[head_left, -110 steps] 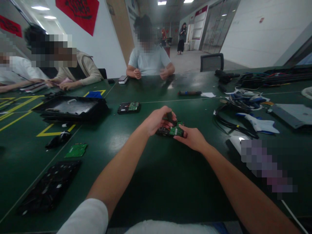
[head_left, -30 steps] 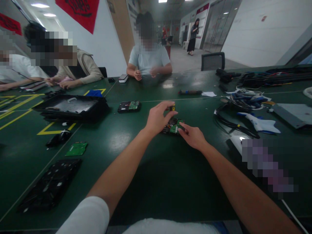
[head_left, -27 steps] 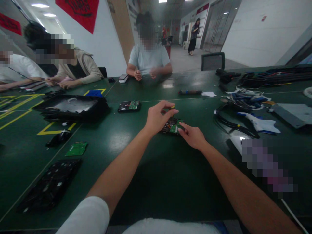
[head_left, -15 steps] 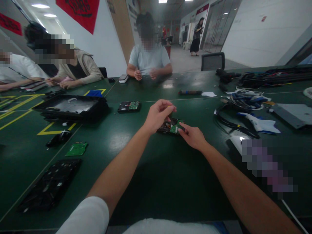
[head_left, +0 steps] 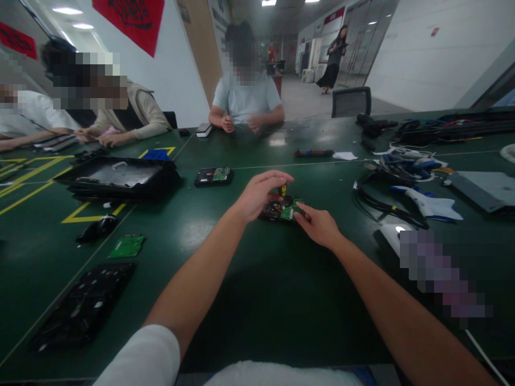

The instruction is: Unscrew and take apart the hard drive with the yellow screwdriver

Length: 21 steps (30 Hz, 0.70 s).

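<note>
A hard drive (head_left: 290,211) with a green circuit board lies on the table in front of me. My left hand (head_left: 263,194) is closed round a short screwdriver (head_left: 284,190) with a yellow and black handle, held upright over the drive. The screwdriver's tip is too small to make out. At the drive's right edge, the thumb and fingers of my right hand (head_left: 316,222) grip it.
Another hard drive (head_left: 213,176) lies farther back. To the left are a black tray (head_left: 116,179), a green circuit board (head_left: 127,246) and a black casing (head_left: 84,305). Cables (head_left: 386,201), a glove (head_left: 432,203) and a grey metal box (head_left: 483,187) occupy the right. Several people are nearby.
My left hand has shifted slightly and its fingers have turned, baring more of the yellow screwdriver handle. My right hand stays at the drive's edge. A person in the background has walked right.
</note>
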Motion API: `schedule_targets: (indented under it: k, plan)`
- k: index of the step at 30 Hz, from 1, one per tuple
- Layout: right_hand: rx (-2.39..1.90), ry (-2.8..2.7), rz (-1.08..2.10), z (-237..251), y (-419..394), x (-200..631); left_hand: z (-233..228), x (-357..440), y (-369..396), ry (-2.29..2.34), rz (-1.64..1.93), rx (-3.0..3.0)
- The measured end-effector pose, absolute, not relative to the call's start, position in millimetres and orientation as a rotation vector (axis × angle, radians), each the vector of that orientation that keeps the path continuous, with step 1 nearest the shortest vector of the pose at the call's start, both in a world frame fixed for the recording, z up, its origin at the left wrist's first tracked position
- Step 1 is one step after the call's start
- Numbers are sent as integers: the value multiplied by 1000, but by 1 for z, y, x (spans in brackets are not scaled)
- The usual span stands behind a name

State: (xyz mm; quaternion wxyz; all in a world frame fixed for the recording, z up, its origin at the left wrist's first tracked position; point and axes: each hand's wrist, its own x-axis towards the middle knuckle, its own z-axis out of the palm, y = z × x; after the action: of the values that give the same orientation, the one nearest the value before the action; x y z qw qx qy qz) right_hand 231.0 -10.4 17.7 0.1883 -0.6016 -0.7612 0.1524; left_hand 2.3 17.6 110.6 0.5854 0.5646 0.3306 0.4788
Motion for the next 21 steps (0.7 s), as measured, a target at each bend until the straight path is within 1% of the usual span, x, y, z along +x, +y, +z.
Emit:
schedule_targets:
  k: [4, 9, 21]
  plan:
    - [-1722, -2140, 415, 17, -10, 230, 110, 6, 16, 728, 1069, 1220]
    - [-1718, -2161, 416, 19, -10, 231, 105, 7, 20, 736, 1172, 1123]
    - [-1705, -2164, 435, 20, -11, 231, 101, 17, 15, 739, 1148, 1261]
